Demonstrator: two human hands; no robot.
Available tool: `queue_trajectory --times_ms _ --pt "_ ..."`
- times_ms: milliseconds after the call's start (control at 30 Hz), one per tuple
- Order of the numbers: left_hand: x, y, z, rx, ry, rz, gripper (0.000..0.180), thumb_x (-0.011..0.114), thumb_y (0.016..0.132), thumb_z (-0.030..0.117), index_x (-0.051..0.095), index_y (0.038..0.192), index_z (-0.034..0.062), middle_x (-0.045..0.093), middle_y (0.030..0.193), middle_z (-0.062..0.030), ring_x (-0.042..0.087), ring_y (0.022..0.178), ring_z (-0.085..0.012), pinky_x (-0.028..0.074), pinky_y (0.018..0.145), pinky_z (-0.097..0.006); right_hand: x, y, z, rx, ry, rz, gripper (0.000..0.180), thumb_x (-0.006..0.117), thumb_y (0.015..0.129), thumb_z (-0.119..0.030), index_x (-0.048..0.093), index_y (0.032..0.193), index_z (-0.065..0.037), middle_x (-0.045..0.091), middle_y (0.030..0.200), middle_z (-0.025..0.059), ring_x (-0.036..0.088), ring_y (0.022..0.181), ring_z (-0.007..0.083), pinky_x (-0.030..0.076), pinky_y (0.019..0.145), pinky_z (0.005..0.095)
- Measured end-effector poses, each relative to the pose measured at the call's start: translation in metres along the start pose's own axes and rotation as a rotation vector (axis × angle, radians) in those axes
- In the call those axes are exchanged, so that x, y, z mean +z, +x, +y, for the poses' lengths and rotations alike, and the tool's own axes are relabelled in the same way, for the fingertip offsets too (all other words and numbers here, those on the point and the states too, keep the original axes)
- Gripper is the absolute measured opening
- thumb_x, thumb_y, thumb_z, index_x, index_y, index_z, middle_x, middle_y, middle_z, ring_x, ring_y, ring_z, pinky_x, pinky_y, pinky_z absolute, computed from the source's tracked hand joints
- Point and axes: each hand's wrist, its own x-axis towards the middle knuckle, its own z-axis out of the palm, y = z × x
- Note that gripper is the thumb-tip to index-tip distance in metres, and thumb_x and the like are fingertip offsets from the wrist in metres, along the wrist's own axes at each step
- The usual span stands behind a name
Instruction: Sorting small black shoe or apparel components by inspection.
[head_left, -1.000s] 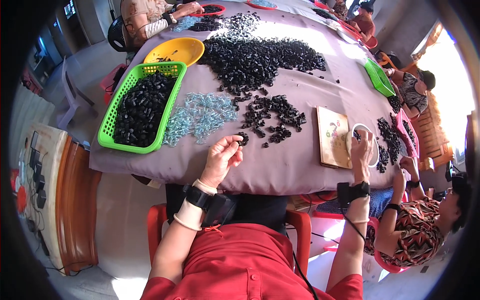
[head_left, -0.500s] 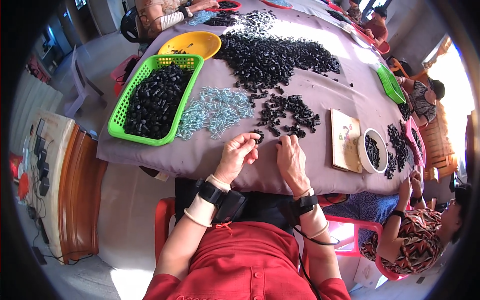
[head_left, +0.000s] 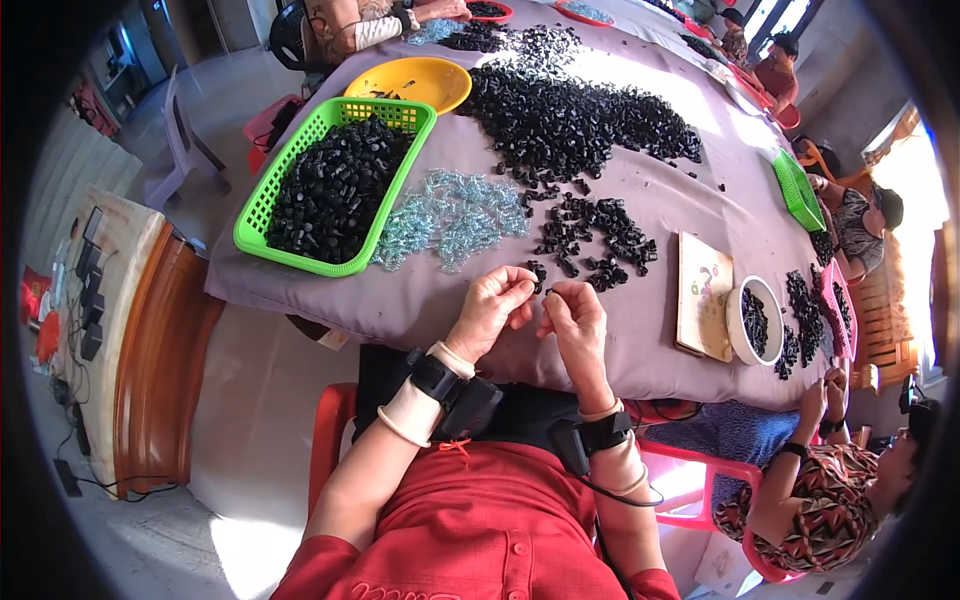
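My left hand is closed in a pinch, with a small black plastic cap at its fingertips. Close beside it, my right hand pinches too; a tiny dark bit shows at its fingertips, mostly hidden by them. Both hands are above the near edge of the cloth-covered table. Just beyond the fingers lies a loose group of small black plastic pieces. To the left of that group is a heap of small clear bluish pieces.
A green basket full of black pieces and a yellow bowl stand left. Farther back spreads a large black heap. A booklet and a white bowl are right, near a seated person. Other people sit around the table.
My right hand has drawn back from the black pieces toward my left hand, and their fingertips are now close together. The whole view has shifted slightly.
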Motion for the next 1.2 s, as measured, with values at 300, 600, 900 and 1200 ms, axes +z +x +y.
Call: queue_trajectory --times_ms 300,600,900,1200 --pt "0.001 0.001 0.0 -0.011 0.01 -0.006 0.014 0.052 0.088 0.014 0.057 0.096 0.0036 0.055 0.069 0.0014 0.05 0.056 -0.0035 0.038 0.047 -0.016 0.006 -0.001 0.004 0.002 -0.023 -0.023 0.007 0.053 0.084 -0.001 0.05 0.09 0.001 0.054 0.072 0.004 0.051 0.056 0.0065 0.048 0.047 0.0208" --pt "0.0 0.001 0.001 -0.044 -0.013 -0.024 0.015 0.055 0.087 0.013 0.058 0.097 0.0028 0.056 0.072 0.0018 0.05 0.059 -0.0028 0.039 0.049 -0.015 0.007 -0.006 0.009 -0.007 0.062 -0.025 0.01 0.055 0.085 -0.004 0.052 0.092 0.001 0.057 0.071 0.0046 0.054 0.058 0.0072 0.05 0.052 0.021" --pt "-0.001 0.001 -0.001 -0.027 -0.032 -0.004 0.016 0.057 0.086 0.012 0.056 0.098 0.0011 0.056 0.074 0.0011 0.049 0.059 -0.003 0.04 0.05 -0.015 0.011 -0.006 0.003 -0.011 -0.026 -0.011 0.01 0.057 0.084 -0.006 0.05 0.085 0.001 0.057 0.068 0.0047 0.052 0.052 0.0063 0.043 0.046 0.0187" --pt "-0.005 0.004 0.002 -0.103 -0.068 -0.094 0.016 0.056 0.087 0.016 0.056 0.098 0.0044 0.057 0.075 0.0008 0.051 0.058 -0.004 0.041 0.05 -0.016 0.01 -0.005 0.005 0.013 0.147 -0.017 0.011 0.06 0.082 -0.006 0.05 0.084 -0.001 0.057 0.067 0.0036 0.051 0.052 0.0058 0.041 0.046 0.0173"
